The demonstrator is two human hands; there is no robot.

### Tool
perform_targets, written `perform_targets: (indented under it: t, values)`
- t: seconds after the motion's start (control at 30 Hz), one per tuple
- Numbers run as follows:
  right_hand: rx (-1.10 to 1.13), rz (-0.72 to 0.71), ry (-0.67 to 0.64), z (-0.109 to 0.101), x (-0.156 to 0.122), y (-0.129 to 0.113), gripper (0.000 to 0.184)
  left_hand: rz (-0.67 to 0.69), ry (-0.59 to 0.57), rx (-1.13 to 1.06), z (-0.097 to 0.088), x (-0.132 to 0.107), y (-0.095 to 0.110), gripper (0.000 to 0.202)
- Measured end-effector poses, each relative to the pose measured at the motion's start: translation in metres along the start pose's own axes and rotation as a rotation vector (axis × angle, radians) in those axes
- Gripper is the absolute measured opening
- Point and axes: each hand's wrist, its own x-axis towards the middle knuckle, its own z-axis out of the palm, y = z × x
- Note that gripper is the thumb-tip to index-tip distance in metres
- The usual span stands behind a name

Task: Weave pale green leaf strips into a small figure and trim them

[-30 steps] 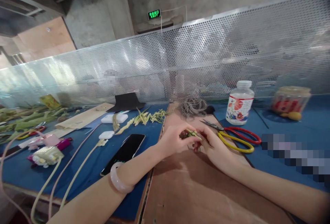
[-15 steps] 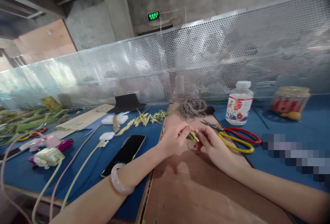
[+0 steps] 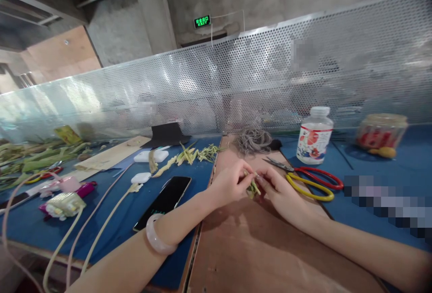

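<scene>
Over the brown board (image 3: 256,248), my left hand (image 3: 232,180) is closed on a small bundle of pale green plant strips (image 3: 253,188). My right hand (image 3: 275,187) meets it, thumb and fingertips pinched at the top of the same strips. The fingers hide part of the bundle. Just right of my right hand lie scissors (image 3: 308,180) with one red and one yellow handle. Behind both hands sits a tangle of grey cord (image 3: 253,141). A pale bangle (image 3: 158,236) circles my left forearm.
A phone (image 3: 165,200), white cases (image 3: 151,155) and cables (image 3: 104,225) lie on the left blue table. Dried strips (image 3: 189,153) lie behind them. A white bottle (image 3: 314,136) and a jar (image 3: 381,136) stand at right. A perforated metal screen (image 3: 189,86) runs along the back.
The right fingertips have shifted slightly up and left, closer to the left fingers. The bundle has turned a little, its strip ends now pointing downward. The rest looks the same.
</scene>
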Motion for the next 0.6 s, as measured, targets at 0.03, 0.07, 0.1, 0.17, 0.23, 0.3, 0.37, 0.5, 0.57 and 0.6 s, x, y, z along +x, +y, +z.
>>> perform_targets:
  t: [0.03,0.07,0.1,0.17,0.23,0.3,0.37,0.5,0.57,0.6]
  values:
    - [0.017,0.003,0.004,0.0001,0.0,-0.0002,0.024,-0.009,0.001,-0.03,0.0,0.0004,-0.0002,0.021]
    - [0.031,0.008,0.008,0.0001,0.0,-0.0007,0.024,-0.019,0.004,-0.056,0.0001,0.0008,-0.0006,0.022]
    - [0.043,0.012,0.011,0.0002,-0.0001,-0.0012,0.024,-0.026,0.003,-0.076,0.0003,0.0012,-0.0011,0.022]
    - [0.063,0.02,0.014,0.0006,-0.0005,-0.002,0.024,-0.027,-0.001,-0.101,0.0008,0.0019,-0.0022,0.022]
    - [0.075,0.024,0.022,0.001,-0.0009,-0.0018,0.025,-0.017,0.002,-0.111,0.0012,0.0023,-0.003,0.022]
    - [0.083,0.026,0.025,0.0013,-0.0013,-0.0009,0.026,-0.007,0.005,-0.109,0.0013,0.0024,-0.0032,0.022]
    - [0.078,0.03,0.022,0.0014,-0.0016,0.0003,0.027,-0.006,0.005,-0.093,0.0013,0.0023,-0.0033,0.023]
    - [0.033,0.025,0.041,0.0013,-0.0019,0.0013,0.026,-0.02,0.008,-0.081,0.0019,0.0021,-0.0041,0.022]
    - [0.025,0.029,0.041,0.0012,-0.0017,0.0013,0.026,-0.032,0.012,-0.094,0.0022,0.0023,-0.0051,0.021]
    - [0.026,0.034,0.039,0.0011,-0.0015,0.0011,0.026,-0.037,0.01,-0.101,0.0022,0.0024,-0.0056,0.021]
